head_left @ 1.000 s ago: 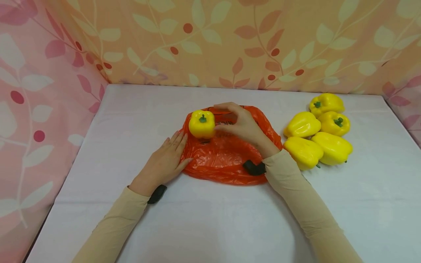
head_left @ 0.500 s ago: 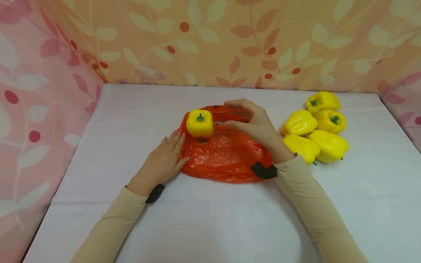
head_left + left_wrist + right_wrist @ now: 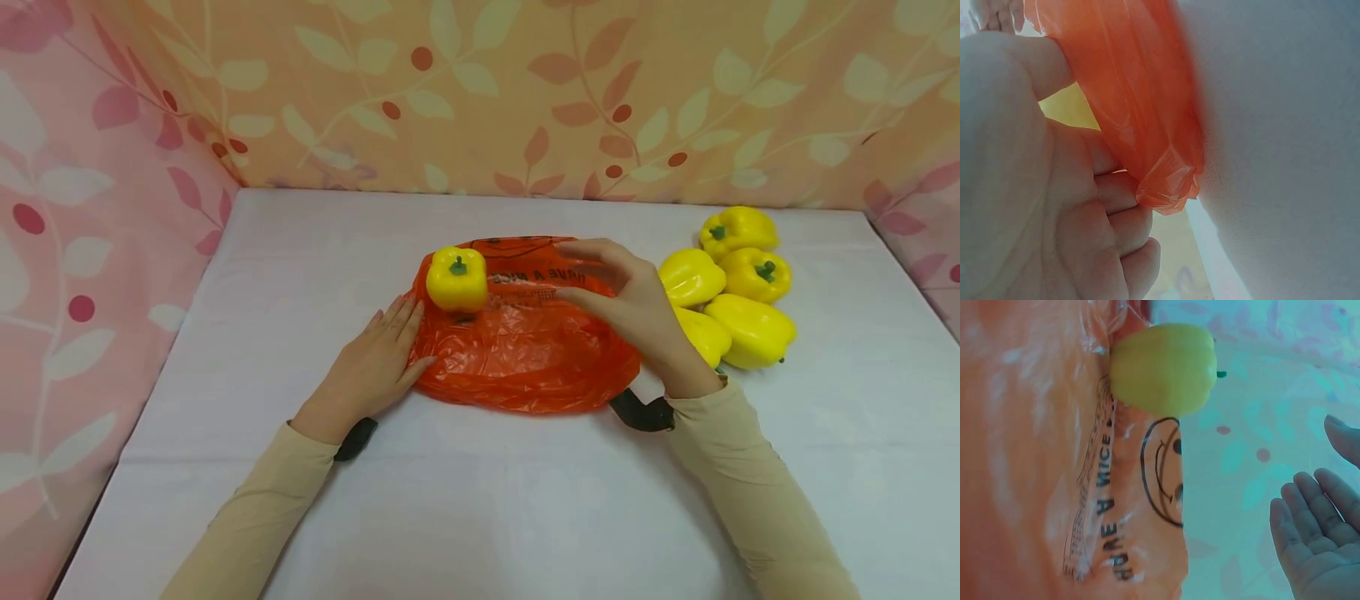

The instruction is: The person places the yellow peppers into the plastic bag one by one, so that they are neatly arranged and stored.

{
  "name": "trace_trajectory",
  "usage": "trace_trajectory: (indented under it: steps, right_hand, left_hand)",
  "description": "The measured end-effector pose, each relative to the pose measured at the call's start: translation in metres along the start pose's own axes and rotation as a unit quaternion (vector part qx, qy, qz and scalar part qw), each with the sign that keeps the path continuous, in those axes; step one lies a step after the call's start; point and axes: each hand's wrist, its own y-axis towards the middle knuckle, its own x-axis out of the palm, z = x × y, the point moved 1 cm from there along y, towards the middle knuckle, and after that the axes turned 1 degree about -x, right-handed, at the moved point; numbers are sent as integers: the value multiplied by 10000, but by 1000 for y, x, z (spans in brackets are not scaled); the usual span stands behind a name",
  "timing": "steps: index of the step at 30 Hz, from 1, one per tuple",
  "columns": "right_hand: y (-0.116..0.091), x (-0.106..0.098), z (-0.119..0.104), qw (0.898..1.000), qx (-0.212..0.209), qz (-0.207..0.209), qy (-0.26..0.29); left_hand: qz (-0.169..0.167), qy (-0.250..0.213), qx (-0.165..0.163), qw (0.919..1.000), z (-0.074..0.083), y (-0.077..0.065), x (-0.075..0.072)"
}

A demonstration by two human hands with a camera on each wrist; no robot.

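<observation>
Red bag [image 3: 517, 354]: upright yellow pepper [image 3: 457, 287] atop, could topple if straight-fingered left hand [image 3: 369, 369] tugs the bag; right hand [image 3: 643, 312] above, fingers and thumb apart.

My left arm [image 3: 251, 517] slants in from the near left. My left grip [image 3: 369, 365] lies back side up, fingers [image 3: 397, 323] nearly straight and close together, pointing far and right, thumb [image 3: 417, 372] spread to the right. My right arm [image 3: 756, 492] reaches in from the near right. My right grip [image 3: 643, 312] hangs raised, fingers [image 3: 606, 251] gently curved toward the left, thumb [image 3: 585, 298] held apart.
</observation>
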Motion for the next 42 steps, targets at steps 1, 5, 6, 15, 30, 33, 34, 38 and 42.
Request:
trace_trajectory:
  steps: [1,5,6,15,30,33,34,38,42]
  right_hand:
    - [-3,-3,0,10000,13,37,36]
    - [-13,-12,0,9998,-107,135,117]
    - [-16,-15,0,9997,-130,159,93]
    - [-37,-35,3,9972,-263,484,-514]
    - [-82,-63,14,9909,-59,1262,-465]
    - [-89,-66,16,9882,-3,1449,-495]
    - [-91,-67,16,9875,21,1497,-501]
    - [-99,-72,17,9845,145,1638,-613]
    - [-103,-75,20,9832,205,1733,-527]
  left_hand:
    - [6,-4,7,10000,0,0,0]
    - [19,-10,6,10000,0,0,0]
    - [18,-15,1,10000,0,0,0]
    - [-116,-45,-55,9999,1,1,-2]
    - [-165,-12,-56,9998,0,1,-1]
    - [-118,-19,-27,9999,1,1,-1]
    - [-109,-20,-24,9999,1,1,-1]
    - [-104,-31,-25,9999,0,1,-2]
    - [-76,-30,-6,10000,0,1,-2]
